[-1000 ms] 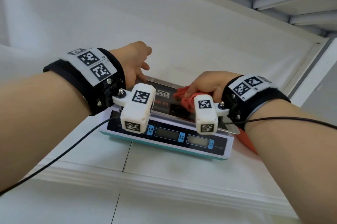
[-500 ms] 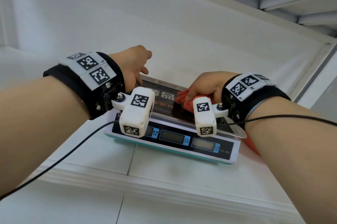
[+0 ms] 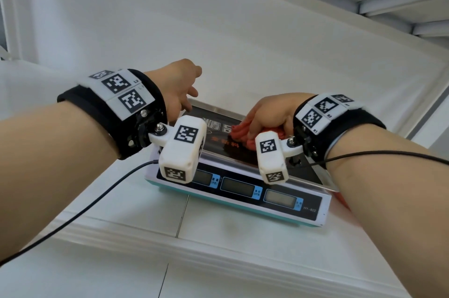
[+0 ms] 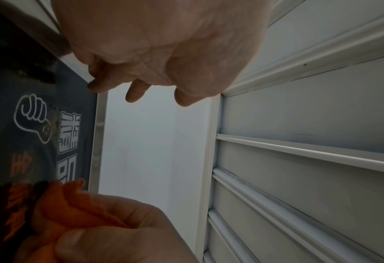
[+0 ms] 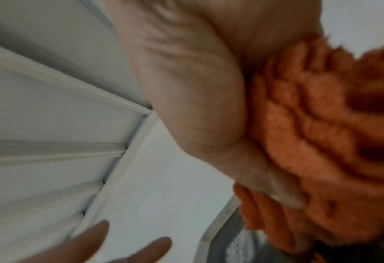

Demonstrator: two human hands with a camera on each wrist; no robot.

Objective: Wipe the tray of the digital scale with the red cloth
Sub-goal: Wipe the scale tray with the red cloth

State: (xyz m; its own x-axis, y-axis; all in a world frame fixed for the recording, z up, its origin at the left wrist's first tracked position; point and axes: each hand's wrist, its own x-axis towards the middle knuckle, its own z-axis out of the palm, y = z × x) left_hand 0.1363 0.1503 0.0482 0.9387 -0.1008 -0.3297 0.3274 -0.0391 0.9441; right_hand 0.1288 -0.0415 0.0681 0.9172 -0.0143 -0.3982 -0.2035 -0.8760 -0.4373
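Note:
The digital scale (image 3: pixel 243 191) stands on a white surface, with its steel tray (image 3: pixel 213 108) on top showing a dark printed face. My right hand (image 3: pixel 264 115) grips the bunched red cloth (image 3: pixel 239 131) and presses it onto the middle of the tray. The right wrist view is blurred and shows the cloth (image 5: pixel 321 124) packed under the palm beside the tray rim (image 5: pixel 218 226). My left hand (image 3: pixel 181 93) is at the tray's far left corner. In the left wrist view its fingers (image 4: pixel 134 96) are loosely curled, and one fingertip touches the rim (image 4: pixel 98 133).
The scale sits on a white tiled shelf (image 3: pixel 121 200) with a raised front ledge, close to a white back wall. White slatted panels (image 4: pixel 298 160) run above and to the side. A black cable (image 3: pixel 97 200) trails from my left wrist. A red cloth end (image 3: pixel 342 200) hangs by the scale's right end.
Both hands keep their places on the tray. The cloth has shifted only slightly. The head view has drifted, so the scale sits a little lower and further right.

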